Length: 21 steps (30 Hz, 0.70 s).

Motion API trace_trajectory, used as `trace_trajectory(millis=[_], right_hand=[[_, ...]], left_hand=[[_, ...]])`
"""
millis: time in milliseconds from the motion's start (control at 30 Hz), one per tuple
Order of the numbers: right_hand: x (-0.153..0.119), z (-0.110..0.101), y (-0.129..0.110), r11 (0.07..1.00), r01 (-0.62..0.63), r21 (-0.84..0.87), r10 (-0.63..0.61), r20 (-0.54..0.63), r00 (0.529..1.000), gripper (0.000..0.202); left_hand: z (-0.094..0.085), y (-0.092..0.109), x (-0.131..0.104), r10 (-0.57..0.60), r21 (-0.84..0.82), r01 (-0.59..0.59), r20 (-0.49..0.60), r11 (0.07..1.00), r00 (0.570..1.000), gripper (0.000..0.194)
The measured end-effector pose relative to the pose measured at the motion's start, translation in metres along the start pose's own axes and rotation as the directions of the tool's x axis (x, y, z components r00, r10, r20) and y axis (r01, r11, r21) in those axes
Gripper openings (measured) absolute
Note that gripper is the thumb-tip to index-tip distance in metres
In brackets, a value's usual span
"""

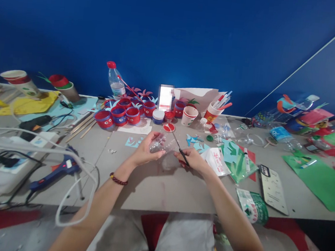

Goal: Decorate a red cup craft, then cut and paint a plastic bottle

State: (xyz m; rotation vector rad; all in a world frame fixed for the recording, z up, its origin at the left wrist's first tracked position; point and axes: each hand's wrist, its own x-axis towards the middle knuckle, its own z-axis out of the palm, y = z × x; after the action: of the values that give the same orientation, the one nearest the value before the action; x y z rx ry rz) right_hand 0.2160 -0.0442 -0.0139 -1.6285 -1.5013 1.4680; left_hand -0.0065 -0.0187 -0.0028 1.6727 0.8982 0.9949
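My left hand (148, 150) is closed around a clear plastic bottle piece (165, 144), held above the middle of the table. In my right hand (192, 160) is a pair of scissors (184, 155) with dark handles. Its blades point up and to the left, close beside the clear plastic. Whether they touch the plastic I cannot tell. Blue paper scraps (134, 141) lie behind my left hand, and more cut blue paper (194, 139) lies beyond my right. A white printed packet (216, 161) rests just right of my right hand.
Red and blue painted cups (118, 115) stand at the back. Left are a blue glue gun (56, 172), a white power strip (18, 162) and a looping cable. To the right lie a phone (273, 189), a green packet (253, 206) and green paper (313, 181).
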Motion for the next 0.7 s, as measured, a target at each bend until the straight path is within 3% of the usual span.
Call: trace_trajectory(millis=[333,700], right_hand=[[-0.0010,-0.0013,-0.0007,0.992,0.011,0.128,-0.031,0.158,0.987,0.045],[0.0036,0.0001,0.0083,0.978,0.109,-0.178,-0.114,-0.020,0.993,0.046]], left_hand=[[-0.0005,0.0014,0.0002,-0.003,0.038,0.004,-0.019,0.999,1.000,0.049],[-0.0011,0.0001,0.0006,0.048,0.170,-0.053,0.035,0.984,0.998,0.048]])
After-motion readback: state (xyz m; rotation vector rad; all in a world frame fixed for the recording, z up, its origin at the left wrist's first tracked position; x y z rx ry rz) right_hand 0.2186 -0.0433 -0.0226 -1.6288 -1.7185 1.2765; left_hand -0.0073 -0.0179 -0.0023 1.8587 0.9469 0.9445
